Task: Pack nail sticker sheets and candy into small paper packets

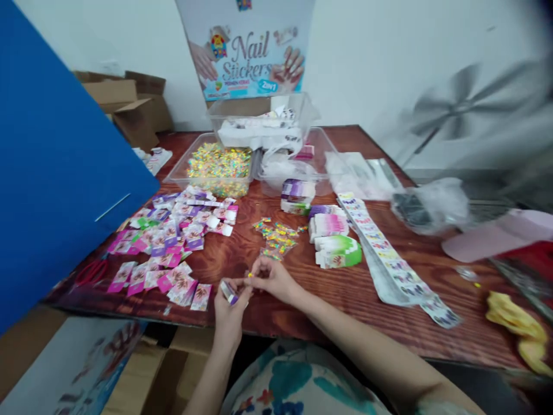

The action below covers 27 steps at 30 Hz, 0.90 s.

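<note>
Near the table's front edge, my left hand (230, 316) is closed around a small white-and-purple box (228, 293). Close beside it, my right hand (276, 281) pinches a small yellow candy packet (249, 275) in its fingertips; the packet is partly hidden. Just beyond lies a loose pile of little yellow candy packets (279, 236). To the right are stacks of flat cartons, some purple (298, 190), some pink (328, 226), some green (345, 252). Many small printed boxes (164, 233) in pink and purple are scattered on the left.
A clear tub of candy packets (173, 173) stands at the back, beside stacked tubs (319, 144) with sticker strips and plastic bags. A long sticker strip (389, 259) lies on the right. Red scissors (91, 272), a yellow cloth (516, 323) and a blue panel (64, 144) flank the table.
</note>
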Motion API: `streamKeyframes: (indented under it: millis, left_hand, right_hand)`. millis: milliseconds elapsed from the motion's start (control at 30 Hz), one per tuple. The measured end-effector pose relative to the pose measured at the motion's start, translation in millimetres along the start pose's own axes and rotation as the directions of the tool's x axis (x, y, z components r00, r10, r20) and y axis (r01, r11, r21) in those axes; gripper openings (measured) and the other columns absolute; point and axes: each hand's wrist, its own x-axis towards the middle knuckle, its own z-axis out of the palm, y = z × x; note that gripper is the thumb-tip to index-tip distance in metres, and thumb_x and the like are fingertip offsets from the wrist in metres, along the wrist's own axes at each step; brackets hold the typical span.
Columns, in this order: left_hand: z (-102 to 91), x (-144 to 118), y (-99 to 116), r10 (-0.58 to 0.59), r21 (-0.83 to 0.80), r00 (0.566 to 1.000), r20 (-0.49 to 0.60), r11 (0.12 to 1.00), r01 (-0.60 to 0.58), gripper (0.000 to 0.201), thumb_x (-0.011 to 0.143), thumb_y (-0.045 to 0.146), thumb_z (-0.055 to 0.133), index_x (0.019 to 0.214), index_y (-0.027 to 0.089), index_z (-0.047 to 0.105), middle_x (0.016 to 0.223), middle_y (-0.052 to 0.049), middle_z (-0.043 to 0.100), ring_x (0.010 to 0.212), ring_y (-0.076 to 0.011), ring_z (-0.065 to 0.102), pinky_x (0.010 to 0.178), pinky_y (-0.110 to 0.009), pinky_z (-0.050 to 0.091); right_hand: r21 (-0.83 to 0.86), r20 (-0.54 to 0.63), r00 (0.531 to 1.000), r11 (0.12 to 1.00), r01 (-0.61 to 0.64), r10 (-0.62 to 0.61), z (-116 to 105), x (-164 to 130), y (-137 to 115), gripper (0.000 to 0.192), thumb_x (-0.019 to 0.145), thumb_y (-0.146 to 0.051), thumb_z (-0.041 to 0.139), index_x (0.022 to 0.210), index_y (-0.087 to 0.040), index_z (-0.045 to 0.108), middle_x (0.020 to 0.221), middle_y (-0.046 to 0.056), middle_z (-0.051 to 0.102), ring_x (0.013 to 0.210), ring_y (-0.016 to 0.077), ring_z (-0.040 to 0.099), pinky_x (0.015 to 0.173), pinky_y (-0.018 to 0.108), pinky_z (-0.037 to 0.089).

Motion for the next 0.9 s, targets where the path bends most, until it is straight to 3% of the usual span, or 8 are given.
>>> streamKeyframes:
  millis: [67, 133, 267, 367, 433, 600, 767, 900]
  left_hand:
    - [4.3, -1, -4, -0.028, -0.026, 1.000, 0.001, 0.999, 0.028, 0.040, 0.064, 0.029, 0.078, 0.074, 0.021, 0.040, 0.077, 0.003, 0.064, 0.065, -0.0118, 0.062, 0.064, -0.024, 0.051]
    - [5.4, -1, -6, -0.042, 0.059, 0.999, 0.011, 0.997, 0.041, 0.041, 0.062, 0.032, 0.080, 0.074, 0.020, 0.043, 0.074, 0.002, 0.064, 0.062, -0.0127, 0.062, 0.059, -0.023, 0.049]
    - [1.7, 4, -6, 0.031, 0.318, 0.997, 0.072, 0.947, -0.052, 0.037, 0.064, 0.043, 0.078, 0.073, 0.018, 0.052, 0.070, -0.001, 0.065, 0.062, -0.0146, 0.062, 0.060, -0.025, 0.049]
    - [-0.6, 9, -2, 0.106, 0.483, 0.990, 0.092, 0.865, -0.137, 0.033, 0.067, 0.044, 0.075, 0.073, 0.018, 0.056, 0.068, -0.001, 0.065, 0.059, -0.0139, 0.059, 0.060, -0.025, 0.048]
    - [-1.1, 13, -2, 0.149, 0.544, 0.983, 0.105, 0.819, -0.183, 0.031, 0.068, 0.043, 0.073, 0.074, 0.018, 0.057, 0.067, -0.001, 0.065, 0.058, -0.0142, 0.058, 0.059, -0.025, 0.048]
    - [-1.2, 16, -11, 0.183, 0.664, 0.970, 0.162, 0.707, -0.244, 0.024, 0.074, 0.040, 0.067, 0.078, 0.020, 0.054, 0.066, 0.000, 0.063, 0.059, -0.0166, 0.060, 0.057, -0.026, 0.047]
    - [0.8, 11, -9, 0.355, 0.777, 0.914, 0.199, 0.512, -0.368, 0.025, 0.076, 0.038, 0.064, 0.092, 0.021, 0.056, 0.090, -0.006, 0.062, 0.081, -0.0235, 0.064, 0.069, -0.032, 0.050]
    - [8.5, 0, 6, 0.463, 0.735, 0.851, 0.247, 0.483, -0.476, 0.016, 0.078, 0.033, 0.063, 0.084, 0.022, 0.054, 0.100, -0.008, 0.063, 0.094, -0.0252, 0.062, 0.081, -0.036, 0.049]
  right_hand:
    - [0.126, -0.009, 0.998, 0.990, 0.056, -0.056, -18, -21, -2, 0.031, 0.085, -0.048, 0.063, 0.091, -0.018, 0.060, 0.074, 0.001, 0.069, 0.063, 0.0143, 0.065, 0.058, 0.025, 0.051]
    - [0.010, -0.097, 0.993, 0.997, 0.075, -0.074, -60, -36, 1, 0.031, 0.085, -0.047, 0.063, 0.099, -0.019, 0.065, 0.087, 0.004, 0.072, 0.078, 0.0171, 0.067, 0.070, 0.028, 0.053]
    - [-0.458, -0.439, 0.898, 0.867, -0.199, -0.026, -196, -54, 19, 0.027, 0.092, -0.036, 0.053, 0.104, -0.018, 0.068, 0.101, 0.008, 0.073, 0.089, 0.0204, 0.067, 0.081, 0.033, 0.052]
    - [-0.529, -0.446, 0.895, 0.801, -0.282, 0.021, -284, -67, 34, 0.022, 0.086, -0.026, 0.059, 0.097, -0.012, 0.072, 0.098, 0.014, 0.073, 0.086, 0.0245, 0.068, 0.082, 0.039, 0.051]
    - [-0.557, -0.354, 0.933, 0.788, -0.261, 0.059, -317, -78, 42, 0.019, 0.082, -0.021, 0.062, 0.094, -0.012, 0.074, 0.102, 0.014, 0.072, 0.092, 0.0243, 0.068, 0.087, 0.038, 0.050]
    - [-0.604, -0.184, 0.970, 0.760, -0.240, 0.160, -333, -95, 63, 0.032, 0.069, -0.013, 0.072, 0.101, -0.018, 0.075, 0.119, 0.012, 0.068, 0.110, 0.0283, 0.063, 0.098, 0.040, 0.048]
    - [-0.624, -0.276, 0.957, 0.740, -0.253, 0.094, -330, -96, 72, 0.021, 0.066, -0.014, 0.075, 0.087, -0.015, 0.077, 0.125, 0.017, 0.064, 0.117, 0.0346, 0.058, 0.102, 0.048, 0.043]
    - [-0.615, -0.373, 0.927, 0.755, -0.226, -0.027, -326, -104, 47, 0.007, 0.072, -0.024, 0.072, 0.072, -0.017, 0.074, 0.101, 0.013, 0.073, 0.100, 0.0295, 0.066, 0.091, 0.042, 0.049]
